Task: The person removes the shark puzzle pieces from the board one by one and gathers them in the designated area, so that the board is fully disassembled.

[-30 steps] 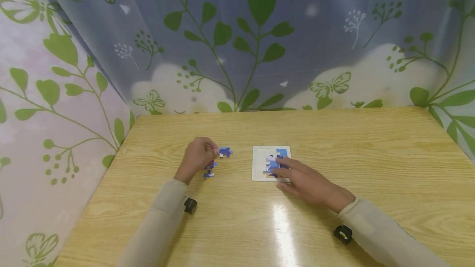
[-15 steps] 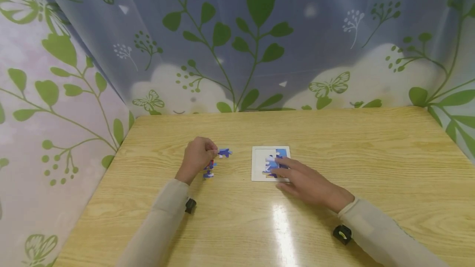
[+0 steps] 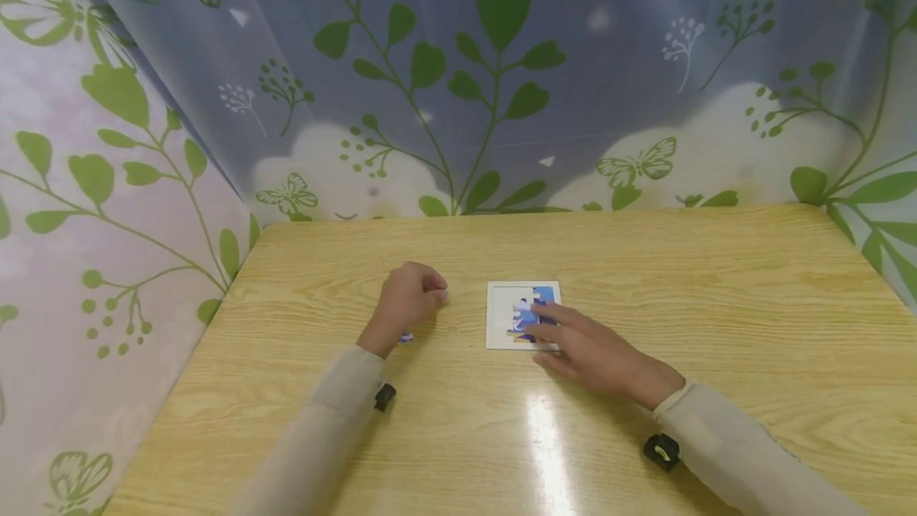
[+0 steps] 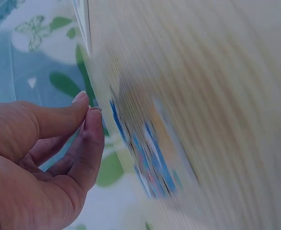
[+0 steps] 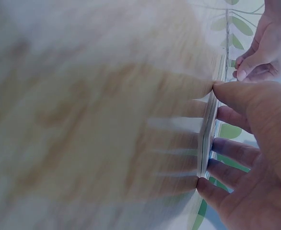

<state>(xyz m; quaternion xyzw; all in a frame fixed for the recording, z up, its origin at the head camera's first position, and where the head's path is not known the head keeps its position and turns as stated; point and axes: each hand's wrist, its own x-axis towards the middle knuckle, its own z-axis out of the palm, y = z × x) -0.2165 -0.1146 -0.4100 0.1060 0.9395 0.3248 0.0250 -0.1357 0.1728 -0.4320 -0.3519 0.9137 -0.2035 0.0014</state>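
Note:
My left hand [image 3: 404,305] is raised a little above the table, left of the puzzle tray. Its thumb and forefinger pinch a thin puzzle piece, mostly hidden, with a pale edge showing in the left wrist view. Beneath that hand lie several loose puzzle pieces [image 4: 147,153], blurred in the same view and nearly covered in the head view. The square white puzzle tray [image 3: 504,345] has blue pieces [image 3: 526,317] in its right part and bare backing at left. My right hand [image 3: 595,353] rests on the tray's right side, fingers spread and nearly straight, thumb against the near edge.
A wooden table [image 3: 630,261] carries everything. Patterned fabric [image 3: 458,86] hangs along its back edge and left side. A black wrist camera [image 3: 662,452] sits under my right sleeve, another black camera [image 3: 384,396] under my left.
My left hand has moved right, away from the loose pieces and toward the tray. The blue piece formerly seen beside its fingertips no longer shows on the table. My right hand stays put.

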